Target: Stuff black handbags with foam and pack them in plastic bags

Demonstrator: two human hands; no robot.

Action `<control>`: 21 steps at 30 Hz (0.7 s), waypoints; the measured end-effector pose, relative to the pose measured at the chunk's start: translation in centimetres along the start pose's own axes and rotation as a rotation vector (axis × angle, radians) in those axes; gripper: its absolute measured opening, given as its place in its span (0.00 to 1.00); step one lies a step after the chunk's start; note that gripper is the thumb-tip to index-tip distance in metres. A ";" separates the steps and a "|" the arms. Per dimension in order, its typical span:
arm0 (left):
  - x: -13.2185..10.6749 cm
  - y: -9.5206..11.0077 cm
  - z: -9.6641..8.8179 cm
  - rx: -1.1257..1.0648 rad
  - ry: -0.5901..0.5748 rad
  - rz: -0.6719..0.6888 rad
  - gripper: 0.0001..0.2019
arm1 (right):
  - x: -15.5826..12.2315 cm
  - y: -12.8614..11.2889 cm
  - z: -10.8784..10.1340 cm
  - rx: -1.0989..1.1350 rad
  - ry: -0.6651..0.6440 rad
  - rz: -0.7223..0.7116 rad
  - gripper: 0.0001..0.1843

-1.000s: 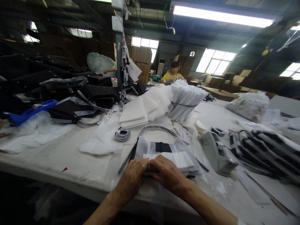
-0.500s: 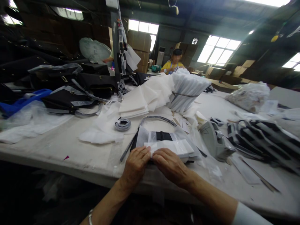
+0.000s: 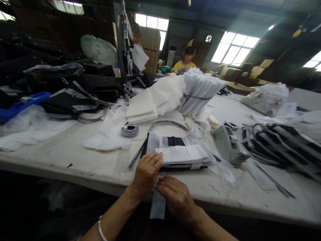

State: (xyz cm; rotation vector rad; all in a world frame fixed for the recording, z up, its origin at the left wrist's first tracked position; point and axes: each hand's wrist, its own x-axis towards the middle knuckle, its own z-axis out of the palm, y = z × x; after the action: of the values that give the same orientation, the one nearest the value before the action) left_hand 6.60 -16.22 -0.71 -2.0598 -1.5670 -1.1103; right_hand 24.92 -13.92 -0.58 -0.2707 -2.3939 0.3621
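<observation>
A black handbag [image 3: 175, 141], partly wrapped in white sheeting, lies at the table's front edge, its looped handle [image 3: 170, 122] in clear film pointing away from me. At the bag's front left corner, my left hand [image 3: 147, 172] has its fingers closed over the folded white sheet [image 3: 180, 154]. Just below, at the table edge, my right hand [image 3: 177, 197] is closed on a translucent strip [image 3: 157, 206], which hangs down past the edge. The right fingertips are partly hidden. A grey tape dispenser [image 3: 227, 145] stands right of the bag.
A film-wrapped coiled strap [image 3: 129, 130] lies behind left. White sheets [image 3: 150, 103] and a tied bundle of foam sheets [image 3: 198, 93] stand further back. Black bags [image 3: 97, 87] fill the left; striped wrapped pieces [image 3: 288, 144] lie right. A person in yellow [image 3: 184, 63] works across the table.
My right hand has moved off the bag's white sheet, down toward me to the table edge, where the translucent strip now shows. My left hand stays at the bag's corner.
</observation>
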 end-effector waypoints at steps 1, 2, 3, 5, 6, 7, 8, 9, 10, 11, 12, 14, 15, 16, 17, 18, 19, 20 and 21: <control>0.0 0.0 0.1 -0.002 -0.001 0.000 0.12 | 0.3 -0.3 0.1 0.020 0.018 0.013 0.18; 0.0 0.0 0.2 -0.002 0.002 0.005 0.12 | 0.5 -0.5 0.1 0.039 0.021 0.019 0.18; -0.1 0.0 0.3 0.001 0.007 0.009 0.12 | 0.5 -0.6 0.0 0.058 0.012 0.022 0.18; -0.1 0.0 0.5 0.013 0.014 0.017 0.12 | 0.3 -0.7 -0.2 0.093 -0.020 0.020 0.18; -0.1 0.0 0.5 0.022 0.019 0.021 0.12 | 0.1 -0.7 -0.3 0.109 -0.032 0.018 0.18; -0.2 0.0 0.6 0.031 0.021 0.025 0.12 | 0.0 -0.6 -0.3 0.124 -0.034 0.018 0.18; -0.2 0.1 0.6 0.040 0.022 0.029 0.12 | 0.0 -0.5 -0.4 0.139 -0.032 0.026 0.19; -0.3 0.1 0.6 0.048 0.022 0.032 0.13 | 0.1 -0.4 -0.5 0.153 -0.025 0.038 0.19; -0.3 0.2 0.6 0.055 0.018 0.034 0.13 | 0.3 -0.3 -0.8 0.164 -0.020 0.054 0.19; -0.4 0.2 0.5 0.062 0.012 0.036 0.13 | 0.7 -0.2 -1.1 0.168 -0.021 0.071 0.18; -0.5 0.3 0.4 0.068 0.000 0.039 0.13 | 1.2 -0.1 -1.6 0.165 -0.028 0.083 0.17; -0.6 0.5 0.0 0.078 -0.027 0.039 0.14 | 2.6 0.3 -2.8 0.126 -0.064 0.073 0.15; -0.6 0.5 -0.3 0.079 -0.041 0.042 0.15 | 3.5 0.6 -3.6 0.092 -0.089 0.054 0.14; -0.7 0.6 -0.6 0.076 -0.051 0.045 0.16 | 4.3 0.9 -4.3 0.054 -0.118 0.030 0.14; -0.6 0.8 -0.9 0.069 -0.056 0.043 0.17 | 5.1 1.3 -4.9 0.015 -0.150 0.006 0.15; -0.6 0.9 -1.3 0.055 -0.062 0.033 0.17 | 5.9 1.7 -5.5 -0.018 -0.177 -0.014 0.16; -0.6 1.1 -1.5 0.036 -0.076 0.012 0.16 | 6.7 2.3 -5.9 -0.045 -0.201 -0.017 0.17; -0.5 1.3 -1.8 0.010 -0.096 -0.020 0.15 | 7.3 2.8 -6.1 -0.066 -0.227 -0.005 0.18; -0.4 1.5 -1.9 -0.019 -0.114 -0.062 0.15 | 7.9 3.5 -6.2 -0.080 -0.254 0.016 0.18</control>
State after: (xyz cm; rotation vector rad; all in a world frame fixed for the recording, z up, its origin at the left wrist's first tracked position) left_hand 7.25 -18.21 0.53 -2.1344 -1.6911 -1.0489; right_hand 23.57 -7.24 7.56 -0.2959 -2.6611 0.3245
